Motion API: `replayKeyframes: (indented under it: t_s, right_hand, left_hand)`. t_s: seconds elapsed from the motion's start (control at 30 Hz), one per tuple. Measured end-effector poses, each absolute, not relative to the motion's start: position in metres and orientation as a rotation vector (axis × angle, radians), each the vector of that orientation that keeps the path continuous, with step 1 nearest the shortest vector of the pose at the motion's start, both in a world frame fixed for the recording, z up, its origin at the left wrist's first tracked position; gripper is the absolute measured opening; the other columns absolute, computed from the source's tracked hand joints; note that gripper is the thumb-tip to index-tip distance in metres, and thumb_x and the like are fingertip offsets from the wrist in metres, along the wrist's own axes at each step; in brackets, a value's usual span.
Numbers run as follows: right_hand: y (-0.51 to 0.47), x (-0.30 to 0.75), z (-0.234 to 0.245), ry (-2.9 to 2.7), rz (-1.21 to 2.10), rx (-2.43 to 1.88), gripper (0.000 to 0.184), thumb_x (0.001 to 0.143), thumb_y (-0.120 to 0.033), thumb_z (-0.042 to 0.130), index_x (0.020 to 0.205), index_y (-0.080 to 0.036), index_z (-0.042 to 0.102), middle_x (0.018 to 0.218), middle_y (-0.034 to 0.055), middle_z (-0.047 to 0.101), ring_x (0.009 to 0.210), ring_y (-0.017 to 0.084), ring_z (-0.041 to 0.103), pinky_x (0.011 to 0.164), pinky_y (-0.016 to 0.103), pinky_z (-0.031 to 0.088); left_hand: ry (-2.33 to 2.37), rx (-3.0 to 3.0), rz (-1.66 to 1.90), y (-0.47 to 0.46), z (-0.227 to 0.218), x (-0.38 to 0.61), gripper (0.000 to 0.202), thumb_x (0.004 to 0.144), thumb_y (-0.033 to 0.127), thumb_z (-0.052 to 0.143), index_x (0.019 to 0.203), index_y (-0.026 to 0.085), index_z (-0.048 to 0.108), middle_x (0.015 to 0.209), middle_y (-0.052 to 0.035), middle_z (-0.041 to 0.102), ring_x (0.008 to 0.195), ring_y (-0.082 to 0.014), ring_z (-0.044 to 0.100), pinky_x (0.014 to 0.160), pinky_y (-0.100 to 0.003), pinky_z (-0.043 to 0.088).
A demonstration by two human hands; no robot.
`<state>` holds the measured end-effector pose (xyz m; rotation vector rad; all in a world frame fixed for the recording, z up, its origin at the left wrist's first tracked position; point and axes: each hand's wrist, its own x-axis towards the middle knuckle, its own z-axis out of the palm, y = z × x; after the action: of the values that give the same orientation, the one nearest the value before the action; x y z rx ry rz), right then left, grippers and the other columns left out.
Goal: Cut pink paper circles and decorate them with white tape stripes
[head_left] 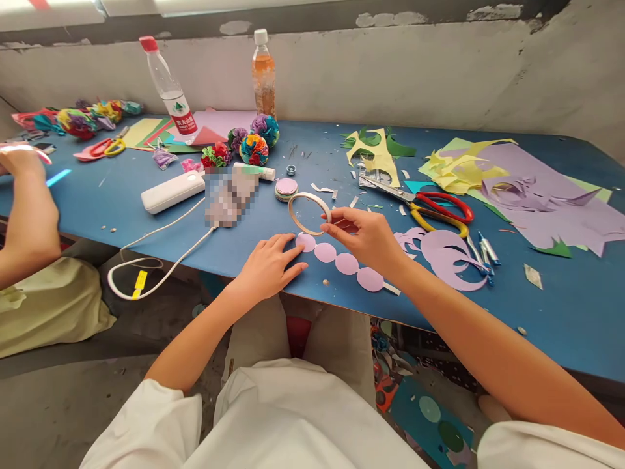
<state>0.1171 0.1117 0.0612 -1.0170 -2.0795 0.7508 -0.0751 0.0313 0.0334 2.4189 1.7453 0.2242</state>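
Note:
A row of pink paper circles lies on the blue table near its front edge. My left hand rests flat beside the row, fingers stretched out, fingertips touching the leftmost circle. My right hand hovers just above the row and pinches a thin ring of tape, which stands tilted up off the table.
Red-and-yellow scissors, purple and yellow paper scraps, a stack of pink discs, a glue stick, a white power bank with cable, paper flower balls and two bottles stand around. Another person's arm is at the left.

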Motion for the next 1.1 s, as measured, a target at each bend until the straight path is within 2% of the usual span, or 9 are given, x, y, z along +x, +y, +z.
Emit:
replayKeyframes:
  t_s: [0.2,0.47,0.77,0.87,1.0,1.1]
  right_hand:
    - [0.104,0.124,0.058,-2.026,0.85,-1.047,0.026,0.081,-0.044,0.063,0.088,-0.02,0.068,0.084,0.0041,0.074,0.073,0.019,0.068,0.071,0.033,0.056]
    - [0.107,0.117,0.052,-2.018,0.905,-1.049,0.033,0.08,-0.052,0.062,0.085,-0.019,0.066,0.082,0.0043,0.073,0.07,0.019,0.068,0.066,0.032,0.054]
    - [0.131,0.095,0.072,-2.227,0.781,-1.048,0.017,0.081,-0.035,0.065,0.083,-0.019,0.072,0.074,0.0011,0.071,0.065,0.015,0.061,0.065,0.029,0.047]
    - [0.136,0.084,0.076,-2.295,0.708,-1.061,0.017,0.082,-0.03,0.065,0.093,-0.019,0.073,0.08,0.0021,0.072,0.067,0.014,0.062,0.067,0.029,0.046]
    - [0.138,0.069,0.078,-2.361,0.606,-1.072,0.029,0.086,-0.027,0.062,0.114,-0.019,0.068,0.089,0.0039,0.073,0.073,0.016,0.063,0.069,0.03,0.045]
    - [0.139,0.062,0.082,-2.408,0.55,-1.064,0.028,0.087,-0.025,0.062,0.113,-0.019,0.068,0.09,0.0037,0.073,0.076,0.017,0.064,0.071,0.03,0.044]
  left_hand:
    - [1.712,2.455,0.21,0.033,0.034,-0.075,0.046,0.098,0.044,0.037,0.134,0.02,0.055,0.147,-0.0111,0.047,0.133,-0.0274,0.045,0.101,-0.043,0.044]
    - [1.728,2.412,0.272,0.032,0.03,-0.078,0.046,0.098,0.044,0.039,0.135,0.022,0.054,0.145,-0.0127,0.049,0.132,-0.027,0.046,0.103,-0.043,0.041]
    - [1.734,2.388,0.338,0.029,0.029,-0.077,0.047,0.097,0.046,0.04,0.135,0.022,0.054,0.145,-0.0121,0.048,0.132,-0.0266,0.046,0.103,-0.043,0.04]
    - [1.733,2.401,0.355,0.029,0.028,-0.077,0.047,0.097,0.047,0.039,0.135,0.022,0.054,0.145,-0.0117,0.049,0.132,-0.0267,0.046,0.103,-0.044,0.041]
    - [1.728,2.427,0.352,0.028,0.027,-0.078,0.046,0.098,0.046,0.038,0.133,0.022,0.056,0.144,-0.0118,0.049,0.131,-0.0271,0.047,0.101,-0.044,0.041]
    - [1.735,2.433,0.354,0.028,0.027,-0.078,0.045,0.098,0.046,0.039,0.132,0.022,0.057,0.144,-0.0113,0.05,0.129,-0.0274,0.049,0.1,-0.044,0.042]
